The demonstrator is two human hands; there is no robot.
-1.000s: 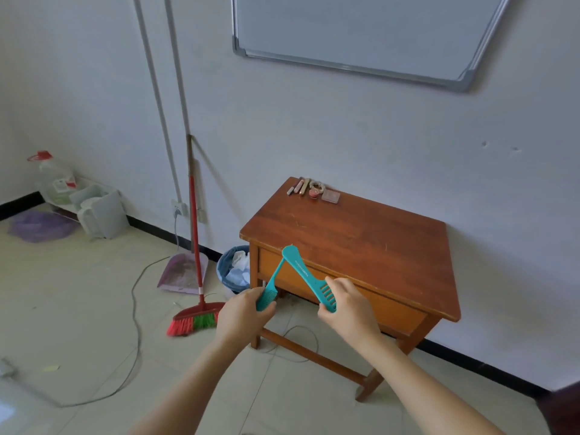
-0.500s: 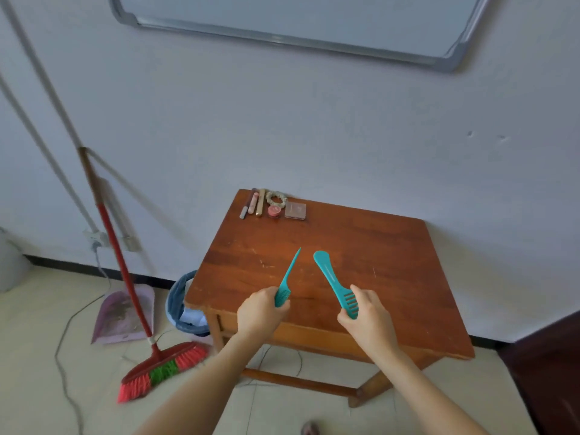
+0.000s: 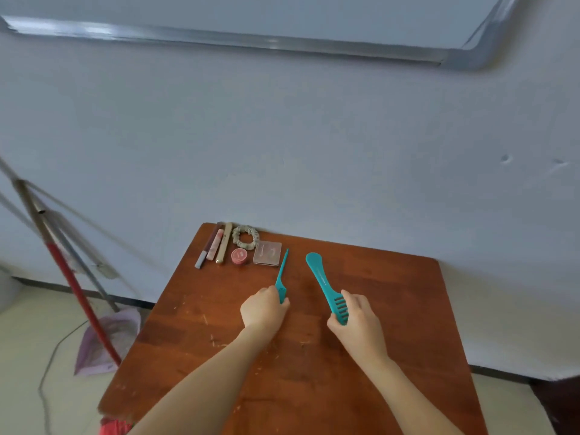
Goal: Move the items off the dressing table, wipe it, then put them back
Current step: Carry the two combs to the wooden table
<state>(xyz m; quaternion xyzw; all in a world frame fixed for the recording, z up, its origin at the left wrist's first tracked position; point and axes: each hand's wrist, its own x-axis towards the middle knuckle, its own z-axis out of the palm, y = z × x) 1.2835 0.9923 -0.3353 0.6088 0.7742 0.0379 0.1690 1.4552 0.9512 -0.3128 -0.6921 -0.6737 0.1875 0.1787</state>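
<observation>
Left hand [image 3: 264,309] at frame centre grips tail comb [image 3: 281,277]; right hand [image 3: 354,318] beside it grips wide-tooth comb [image 3: 323,284]. Both over dressing table [image 3: 392,309]. Farther, upper-left tabletop: cosmetics row, scrunchie [image 3: 245,236], compact [image 3: 267,253].

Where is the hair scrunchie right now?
In the head view, the scrunchie lies at the far-left corner of the table, between the gold tube and the square compact.
</observation>
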